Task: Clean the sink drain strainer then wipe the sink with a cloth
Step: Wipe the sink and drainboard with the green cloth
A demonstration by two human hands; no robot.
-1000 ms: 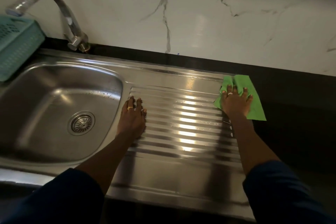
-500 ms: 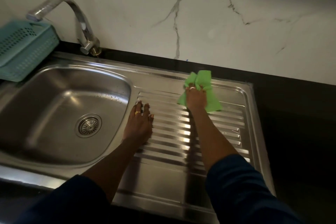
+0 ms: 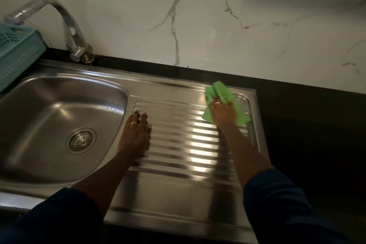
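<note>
A steel sink (image 3: 49, 89) holds a round drain strainer (image 3: 81, 140) in its bowl on the left. To its right is the ribbed drainboard (image 3: 184, 144). My left hand (image 3: 136, 134) rests flat on the drainboard's left end, fingers straight, beside the bowl's rim. My right hand (image 3: 223, 113) grips a bunched green cloth (image 3: 219, 89) and presses it on the drainboard's back right corner. The cloth hides my right fingertips.
A curved chrome tap (image 3: 73, 31) rises behind the bowl. A teal plastic basket (image 3: 17, 53) stands at the far left edge. A dark counter (image 3: 307, 125) surrounds the sink, and a white marble wall (image 3: 217, 16) runs behind it.
My right hand swept the green cloth left along the back of the drainboard, bunching it, then back toward the right corner. My left hand stayed flat in place.
</note>
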